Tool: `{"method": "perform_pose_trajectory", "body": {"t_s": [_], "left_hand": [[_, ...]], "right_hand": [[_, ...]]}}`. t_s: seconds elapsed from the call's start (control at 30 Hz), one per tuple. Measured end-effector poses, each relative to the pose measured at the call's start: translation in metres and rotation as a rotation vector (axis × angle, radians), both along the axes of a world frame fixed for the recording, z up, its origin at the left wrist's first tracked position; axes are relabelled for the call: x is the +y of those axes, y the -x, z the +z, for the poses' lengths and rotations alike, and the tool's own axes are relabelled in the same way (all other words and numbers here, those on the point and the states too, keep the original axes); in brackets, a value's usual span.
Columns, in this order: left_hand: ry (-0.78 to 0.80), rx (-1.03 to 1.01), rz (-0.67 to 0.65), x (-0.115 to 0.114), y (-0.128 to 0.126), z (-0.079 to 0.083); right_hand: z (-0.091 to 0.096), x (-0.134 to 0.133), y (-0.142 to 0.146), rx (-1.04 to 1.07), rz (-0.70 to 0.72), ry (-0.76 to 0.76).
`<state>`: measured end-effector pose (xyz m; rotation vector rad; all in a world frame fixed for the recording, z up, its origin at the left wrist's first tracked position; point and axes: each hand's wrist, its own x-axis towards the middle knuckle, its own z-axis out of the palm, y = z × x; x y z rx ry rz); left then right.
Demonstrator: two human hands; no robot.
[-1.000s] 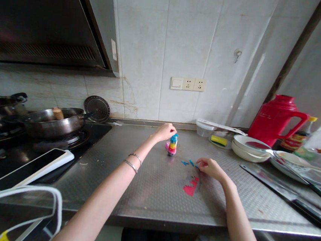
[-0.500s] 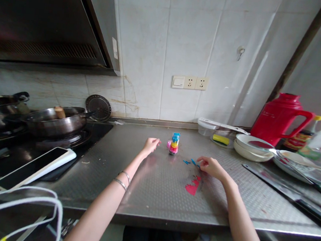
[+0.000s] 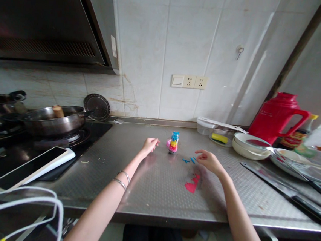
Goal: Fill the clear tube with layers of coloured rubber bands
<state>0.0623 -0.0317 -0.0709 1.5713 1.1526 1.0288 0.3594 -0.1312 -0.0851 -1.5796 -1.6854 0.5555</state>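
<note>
A small clear jar point(image 3: 174, 142) with bands of blue, yellow and pink filling stands upright on the steel counter. Just behind its left side sits a small pink object point(image 3: 167, 143). To the left of the jar, apart from it, my left hand point(image 3: 149, 146) hovers with loosely bent fingers and nothing visible in them. My right hand point(image 3: 209, 162) is open at the right, index finger stretched out and thumb apart. Its fingertips are beside several small blue pieces point(image 3: 192, 160) on the counter. Nearer to me lies a torn piece of red paper point(image 3: 192, 184).
Bowls point(image 3: 250, 150), a long knife point(image 3: 268, 180) and a red thermos point(image 3: 272, 118) stand or lie at the right. A yellow sponge point(image 3: 219, 138) is at the back. On the left are a pan point(image 3: 55, 120) on the stove and a white-edged device point(image 3: 35, 167) with cables.
My right hand has lifted slightly away from the blue pieces, its index finger now extended. My left hand has hardly moved. The view has shifted a little.
</note>
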Motion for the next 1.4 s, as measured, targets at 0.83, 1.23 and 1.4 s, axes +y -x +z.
{"method": "perform_pose_trajectory", "body": {"t_s": [0.83,1.23,1.4], "left_hand": [[0.057,-0.028,0.047,0.014,0.003,-0.025],[0.026,0.02,0.018,0.015,0.005,-0.029],[0.007,0.066,0.006,0.02,0.005,-0.035]], "right_hand": [[0.122,0.07,0.082,-0.325,0.092,-0.242],[0.121,0.058,0.072,-0.477,0.092,-0.156],[0.124,0.064,0.076,-0.552,0.107,-0.054]]}}
